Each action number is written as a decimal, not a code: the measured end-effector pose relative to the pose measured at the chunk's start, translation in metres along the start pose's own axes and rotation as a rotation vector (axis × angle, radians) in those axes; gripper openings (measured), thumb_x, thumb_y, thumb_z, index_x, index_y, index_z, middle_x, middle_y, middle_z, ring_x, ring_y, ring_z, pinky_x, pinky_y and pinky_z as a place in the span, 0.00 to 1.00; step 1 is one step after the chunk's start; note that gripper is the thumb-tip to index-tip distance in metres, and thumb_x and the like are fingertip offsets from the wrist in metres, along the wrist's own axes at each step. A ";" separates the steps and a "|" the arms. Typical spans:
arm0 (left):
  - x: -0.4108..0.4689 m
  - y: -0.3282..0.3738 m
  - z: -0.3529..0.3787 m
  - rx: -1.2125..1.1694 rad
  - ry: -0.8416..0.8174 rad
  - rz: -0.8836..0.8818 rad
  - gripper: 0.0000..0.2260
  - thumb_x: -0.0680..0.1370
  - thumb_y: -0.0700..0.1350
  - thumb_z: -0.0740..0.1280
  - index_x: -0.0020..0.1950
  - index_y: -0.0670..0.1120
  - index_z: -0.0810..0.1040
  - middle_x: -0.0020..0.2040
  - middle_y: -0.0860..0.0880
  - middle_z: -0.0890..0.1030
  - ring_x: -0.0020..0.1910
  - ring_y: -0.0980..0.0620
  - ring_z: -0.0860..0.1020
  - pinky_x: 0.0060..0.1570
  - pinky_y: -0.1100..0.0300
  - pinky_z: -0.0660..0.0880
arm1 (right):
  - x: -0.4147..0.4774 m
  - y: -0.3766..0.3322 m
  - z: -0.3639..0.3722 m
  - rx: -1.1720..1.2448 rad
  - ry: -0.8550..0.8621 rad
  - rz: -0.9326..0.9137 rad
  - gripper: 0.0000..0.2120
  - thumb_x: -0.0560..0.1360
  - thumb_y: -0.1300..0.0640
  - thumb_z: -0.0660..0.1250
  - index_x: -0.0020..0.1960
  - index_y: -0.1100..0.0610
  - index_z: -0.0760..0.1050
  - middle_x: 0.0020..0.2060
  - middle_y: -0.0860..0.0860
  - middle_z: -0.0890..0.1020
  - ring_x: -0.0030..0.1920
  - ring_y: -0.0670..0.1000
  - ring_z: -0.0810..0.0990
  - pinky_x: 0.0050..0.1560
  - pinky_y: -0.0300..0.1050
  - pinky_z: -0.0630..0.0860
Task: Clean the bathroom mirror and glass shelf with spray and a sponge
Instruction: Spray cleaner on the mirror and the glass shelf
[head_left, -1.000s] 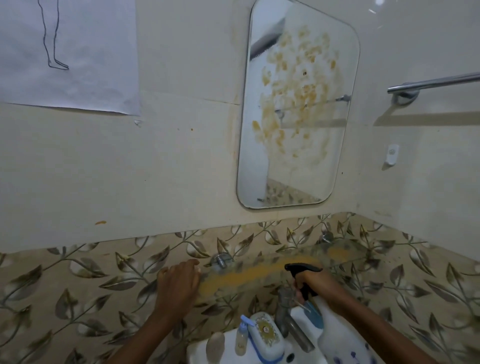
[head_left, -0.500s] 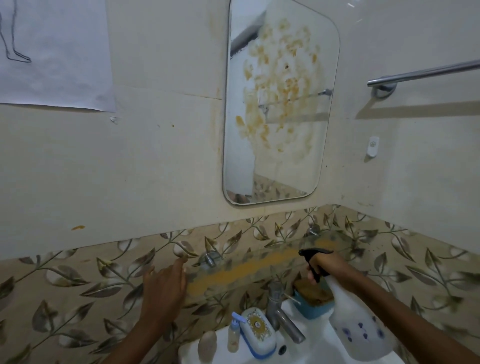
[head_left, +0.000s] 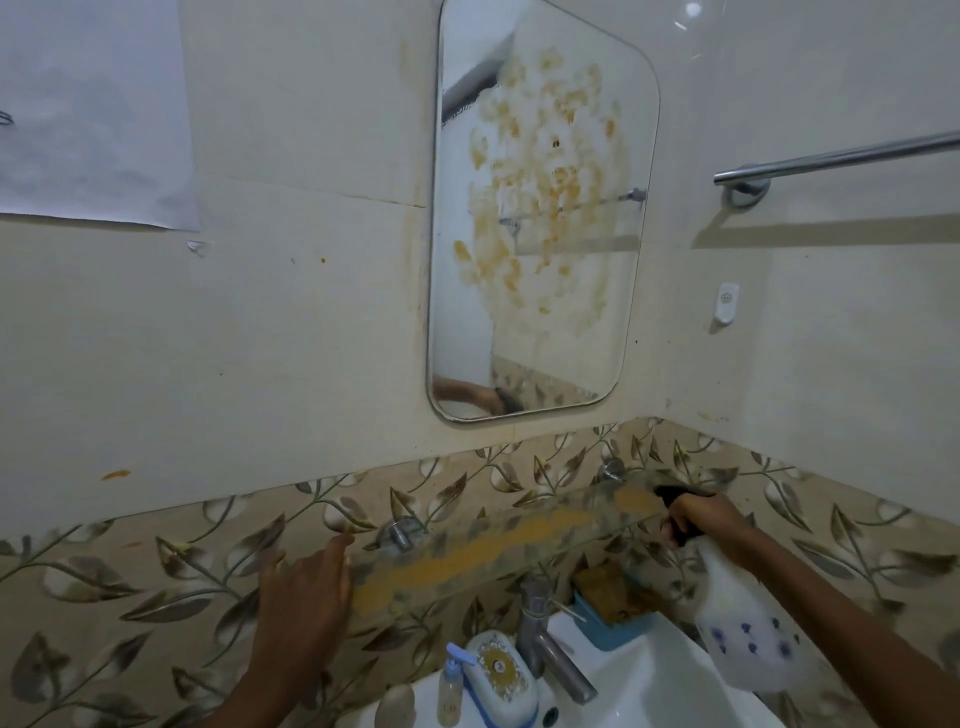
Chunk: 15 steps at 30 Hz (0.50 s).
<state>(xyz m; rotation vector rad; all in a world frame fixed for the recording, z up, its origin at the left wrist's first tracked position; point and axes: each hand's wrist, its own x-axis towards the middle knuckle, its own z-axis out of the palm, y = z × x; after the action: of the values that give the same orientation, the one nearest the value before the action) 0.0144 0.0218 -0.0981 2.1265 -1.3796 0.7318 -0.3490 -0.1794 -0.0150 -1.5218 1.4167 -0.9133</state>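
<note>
While the right hand (head_left: 711, 519) grips the spray bottle (head_left: 743, 623) at four o'clock, I judge spraying is in hand: stained glass shelf (head_left: 498, 545) at six, mirror (head_left: 540, 208) at twelve. At seven the left hand (head_left: 306, 587) hovers, fingers straight; next I'd aim the nozzle shelfward.

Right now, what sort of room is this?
Most likely a home bathroom: a stained rounded-corner wall mirror, a white ceramic sink with a chrome tap, and a chrome towel rail.
</note>
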 end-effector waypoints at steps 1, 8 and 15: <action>0.000 -0.001 0.000 -0.002 0.005 0.001 0.19 0.74 0.47 0.51 0.49 0.45 0.80 0.25 0.49 0.79 0.27 0.47 0.79 0.47 0.41 0.75 | 0.006 -0.003 -0.004 0.000 0.044 -0.001 0.28 0.66 0.77 0.53 0.64 0.66 0.72 0.27 0.60 0.76 0.19 0.53 0.75 0.23 0.42 0.71; 0.000 -0.005 0.010 -0.039 -0.031 0.012 0.19 0.75 0.48 0.48 0.52 0.46 0.78 0.27 0.49 0.79 0.30 0.46 0.79 0.52 0.42 0.70 | 0.016 0.010 -0.008 -0.100 0.207 0.029 0.14 0.71 0.66 0.59 0.51 0.72 0.78 0.23 0.60 0.76 0.27 0.57 0.75 0.34 0.48 0.75; 0.000 -0.007 0.015 -0.099 -0.032 0.009 0.20 0.75 0.49 0.47 0.53 0.48 0.77 0.31 0.50 0.81 0.33 0.46 0.80 0.56 0.43 0.67 | 0.048 0.013 -0.030 0.122 0.328 0.097 0.17 0.69 0.72 0.55 0.55 0.70 0.73 0.29 0.61 0.74 0.28 0.57 0.74 0.27 0.47 0.71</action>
<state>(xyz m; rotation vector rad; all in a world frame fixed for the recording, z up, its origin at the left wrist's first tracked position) 0.0233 0.0144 -0.1103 2.0646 -1.4135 0.6231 -0.3769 -0.2303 -0.0170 -1.2413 1.6163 -1.2063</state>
